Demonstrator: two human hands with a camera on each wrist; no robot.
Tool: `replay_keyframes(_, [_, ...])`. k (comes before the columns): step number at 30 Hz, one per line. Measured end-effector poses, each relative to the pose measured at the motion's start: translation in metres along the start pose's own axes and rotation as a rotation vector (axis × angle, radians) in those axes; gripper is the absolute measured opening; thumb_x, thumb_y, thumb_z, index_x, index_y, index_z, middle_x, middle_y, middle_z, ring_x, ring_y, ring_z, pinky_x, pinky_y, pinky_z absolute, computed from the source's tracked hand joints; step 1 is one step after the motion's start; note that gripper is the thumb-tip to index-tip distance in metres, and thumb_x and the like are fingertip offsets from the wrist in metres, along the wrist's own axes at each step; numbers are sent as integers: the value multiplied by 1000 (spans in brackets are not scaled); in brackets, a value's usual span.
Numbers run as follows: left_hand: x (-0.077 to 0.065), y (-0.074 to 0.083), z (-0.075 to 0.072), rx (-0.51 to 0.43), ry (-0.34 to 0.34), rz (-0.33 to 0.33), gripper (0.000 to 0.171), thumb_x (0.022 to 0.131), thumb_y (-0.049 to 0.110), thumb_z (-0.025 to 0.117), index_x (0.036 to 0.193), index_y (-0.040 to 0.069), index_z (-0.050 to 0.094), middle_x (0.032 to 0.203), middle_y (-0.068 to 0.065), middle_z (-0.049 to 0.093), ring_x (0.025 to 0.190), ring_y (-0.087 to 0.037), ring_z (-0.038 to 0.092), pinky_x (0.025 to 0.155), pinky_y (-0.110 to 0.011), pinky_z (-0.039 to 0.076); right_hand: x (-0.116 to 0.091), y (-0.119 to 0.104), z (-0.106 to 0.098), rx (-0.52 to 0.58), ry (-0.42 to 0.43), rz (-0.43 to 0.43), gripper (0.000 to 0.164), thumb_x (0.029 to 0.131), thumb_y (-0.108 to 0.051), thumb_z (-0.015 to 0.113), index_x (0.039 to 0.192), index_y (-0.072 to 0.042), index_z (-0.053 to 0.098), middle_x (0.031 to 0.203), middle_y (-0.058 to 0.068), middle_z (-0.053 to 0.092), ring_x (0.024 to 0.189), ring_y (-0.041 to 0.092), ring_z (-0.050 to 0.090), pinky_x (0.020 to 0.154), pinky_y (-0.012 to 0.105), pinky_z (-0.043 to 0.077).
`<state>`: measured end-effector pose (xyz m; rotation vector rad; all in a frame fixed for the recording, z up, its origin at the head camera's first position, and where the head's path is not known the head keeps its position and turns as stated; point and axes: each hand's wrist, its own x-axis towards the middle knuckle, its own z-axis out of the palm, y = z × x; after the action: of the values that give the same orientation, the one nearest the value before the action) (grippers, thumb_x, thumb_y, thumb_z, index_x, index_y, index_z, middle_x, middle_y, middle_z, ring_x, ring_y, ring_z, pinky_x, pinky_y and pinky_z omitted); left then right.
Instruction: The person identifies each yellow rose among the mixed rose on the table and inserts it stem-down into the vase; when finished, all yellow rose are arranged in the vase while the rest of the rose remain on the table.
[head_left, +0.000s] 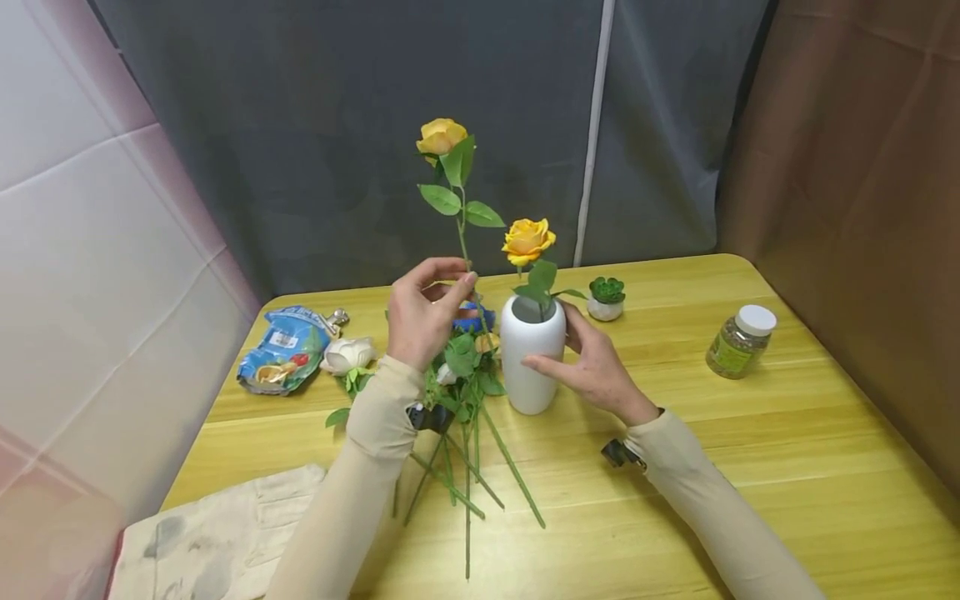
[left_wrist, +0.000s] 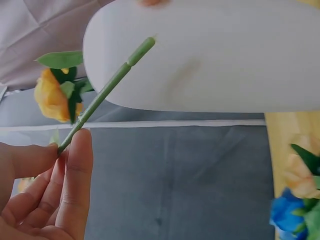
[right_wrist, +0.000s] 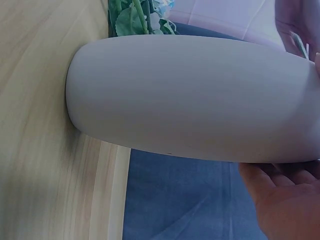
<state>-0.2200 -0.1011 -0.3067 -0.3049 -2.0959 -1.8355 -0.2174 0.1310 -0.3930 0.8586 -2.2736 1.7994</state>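
My left hand (head_left: 427, 312) pinches the green stem (left_wrist: 105, 92) of a yellow rose between thumb and fingers. That rose's bloom (head_left: 442, 136) stands high above the hand, with leaves below it. In the left wrist view the stem's cut end overlaps the side of the white vase (head_left: 531, 367). The vase stands upright on the table, gripped near its upper part by my right hand (head_left: 600, 367), thumb in front and fingers round the far side. Another yellow rose (head_left: 528, 242) rises from the vase's mouth, its lower stem hidden inside.
Left of the vase lies a bunch of flowers, including a blue bloom (head_left: 472, 317), stems toward me. Beyond my left arm are a white flower (head_left: 348, 356), a blue snack bag (head_left: 288, 350) and a beige cloth (head_left: 225, 533). A small potted succulent (head_left: 606, 298) and a white-lidded jar (head_left: 741, 342) stand right.
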Motion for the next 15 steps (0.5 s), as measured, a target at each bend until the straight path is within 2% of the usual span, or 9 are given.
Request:
replay_keyframes(4, [6,8,4,-20,14,30,22,96,8,73,114,-3,70,105,-24,72,77,-11,71,66,-35,66,0,0,0,2,0,2,78,89,-13,82,155,-15,41,147,7,55,133,23,57,114,50,47])
replay_keyframes(7, [11,12,6,-42,22,57,22,95,8,73,114,-4,70,106,-23,73,79,-11,72,66,-35,66,0,0,0,2,2,1,78,89,-13,82,155,-15,41,147,7,55,133,23,57,114,52,47])
replay_keyframes(15, [20,18,11,-91,61,78,21,94,7,74,113,-3,71,107,-23,74,79,-12,73,66,-35,66,0,0,-1,-5,0,-6,78,89,-13,82,155,-15,41,146,7,55,132,23,58,113,43,49])
